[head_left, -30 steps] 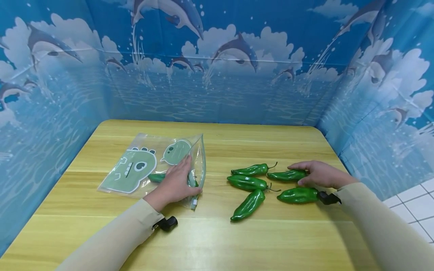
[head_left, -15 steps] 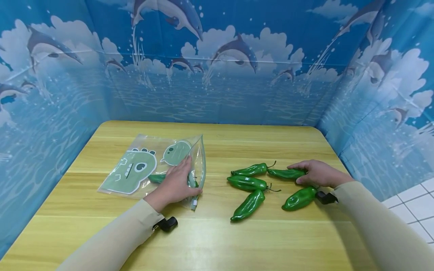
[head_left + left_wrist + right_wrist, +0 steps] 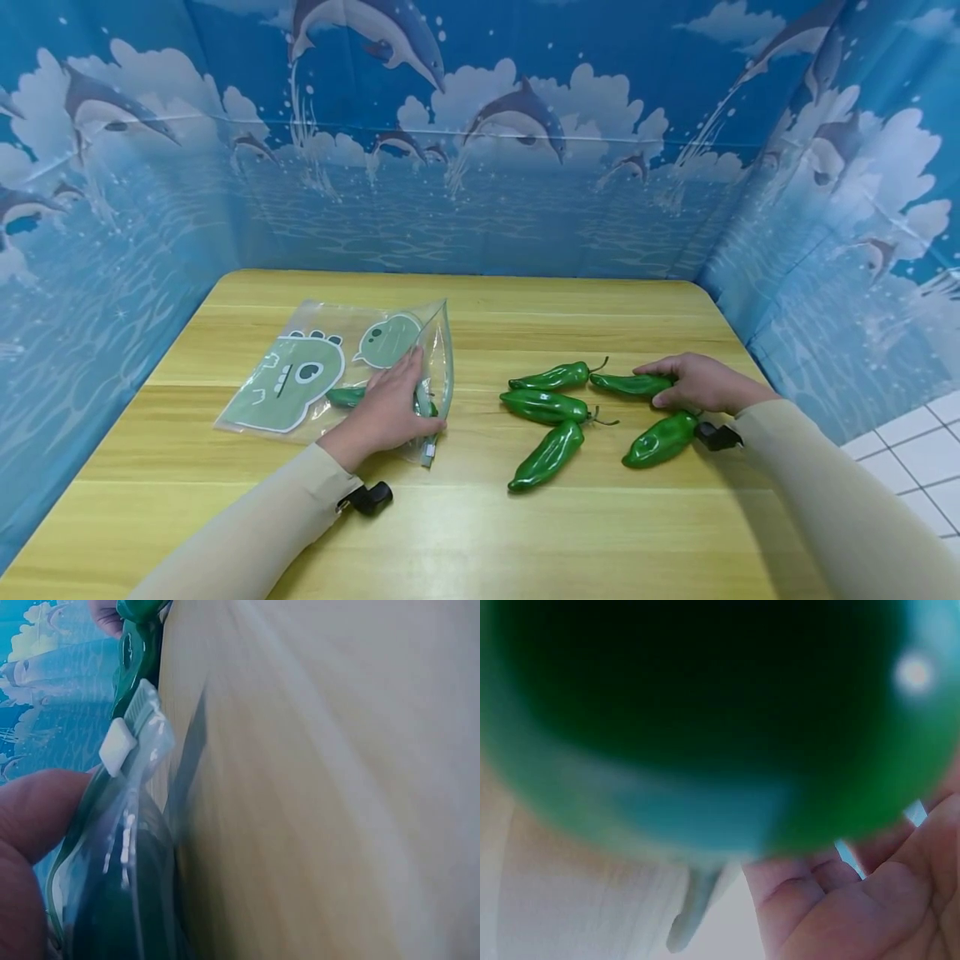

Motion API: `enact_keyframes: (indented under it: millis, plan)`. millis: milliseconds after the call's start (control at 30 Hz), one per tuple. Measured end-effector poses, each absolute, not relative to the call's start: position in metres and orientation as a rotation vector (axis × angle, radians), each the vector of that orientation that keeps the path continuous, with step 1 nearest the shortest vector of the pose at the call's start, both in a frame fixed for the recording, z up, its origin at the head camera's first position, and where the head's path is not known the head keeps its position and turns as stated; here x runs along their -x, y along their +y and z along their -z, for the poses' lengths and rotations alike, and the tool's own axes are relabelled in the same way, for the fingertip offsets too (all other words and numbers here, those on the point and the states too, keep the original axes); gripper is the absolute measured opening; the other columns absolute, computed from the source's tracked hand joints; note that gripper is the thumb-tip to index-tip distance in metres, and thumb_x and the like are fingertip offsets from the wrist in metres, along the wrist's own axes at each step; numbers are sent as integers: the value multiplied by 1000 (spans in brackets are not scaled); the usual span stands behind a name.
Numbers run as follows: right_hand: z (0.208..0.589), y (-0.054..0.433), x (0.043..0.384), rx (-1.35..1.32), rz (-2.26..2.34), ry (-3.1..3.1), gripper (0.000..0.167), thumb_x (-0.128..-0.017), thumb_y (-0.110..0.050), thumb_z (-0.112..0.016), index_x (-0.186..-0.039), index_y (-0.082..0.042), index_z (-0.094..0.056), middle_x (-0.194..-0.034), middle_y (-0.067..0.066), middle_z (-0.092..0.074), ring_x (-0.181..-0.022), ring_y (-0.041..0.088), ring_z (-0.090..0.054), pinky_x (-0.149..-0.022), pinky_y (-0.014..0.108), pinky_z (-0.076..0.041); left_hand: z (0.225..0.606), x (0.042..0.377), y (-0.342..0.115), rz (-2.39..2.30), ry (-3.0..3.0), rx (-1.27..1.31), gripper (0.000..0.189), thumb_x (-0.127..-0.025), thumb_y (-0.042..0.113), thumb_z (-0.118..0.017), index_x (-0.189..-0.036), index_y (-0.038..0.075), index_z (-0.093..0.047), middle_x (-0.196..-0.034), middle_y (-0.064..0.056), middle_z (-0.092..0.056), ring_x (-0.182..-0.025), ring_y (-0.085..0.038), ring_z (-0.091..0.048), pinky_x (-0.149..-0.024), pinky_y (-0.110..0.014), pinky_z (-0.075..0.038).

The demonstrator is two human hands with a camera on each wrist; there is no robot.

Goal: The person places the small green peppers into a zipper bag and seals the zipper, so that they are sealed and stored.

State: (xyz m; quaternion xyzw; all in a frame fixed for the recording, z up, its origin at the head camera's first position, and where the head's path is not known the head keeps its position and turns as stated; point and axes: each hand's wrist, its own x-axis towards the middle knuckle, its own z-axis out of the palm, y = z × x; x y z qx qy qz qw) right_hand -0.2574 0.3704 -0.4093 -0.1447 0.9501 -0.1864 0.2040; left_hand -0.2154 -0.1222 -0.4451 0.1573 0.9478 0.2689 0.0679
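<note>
My left hand (image 3: 386, 406) lies over the mouth end of a clear zip bag (image 3: 251, 400) with green cartoon prints. Its thumb (image 3: 45, 810) is against the bag's edge, beside the white slider (image 3: 118, 746). A green pepper (image 3: 347, 396) shows inside the bag, partly hidden by this hand. On the right, my right hand (image 3: 708, 383) grips the stemless-looking end of a green pepper (image 3: 626, 384) between thumb and fingers. Another pepper (image 3: 660, 440) lies just below that hand, by the wrist camera; a large blurred pepper (image 3: 705, 750) fills the right wrist view.
Between the hands, three more green peppers lie close together: an upper one (image 3: 551, 377), a middle one (image 3: 543, 407) and a lower one (image 3: 547, 457). They rest on a wooden table (image 3: 480, 542). A blue dolphin-print curtain (image 3: 480, 208) surrounds its back and sides.
The pepper below my right hand has turned, its tip swinging toward the near edge. My right hand has shifted slightly left. The left hand and the bag hold their place.
</note>
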Motion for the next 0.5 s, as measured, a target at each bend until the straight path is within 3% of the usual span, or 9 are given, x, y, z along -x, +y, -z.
enact_keyframes:
  millis: [500]
  plan:
    - [410,371,258,412,518,2656,59,-93,-29,-80,-148,-15,-63,-148,27,-59,-138,51,-52,-98,53,-52,445,216,-122,-801,2852,-469,127,-82,51,-87,-169,3,-8,-177,-15,-11,-164,-33,-15,-131,-60,-12]
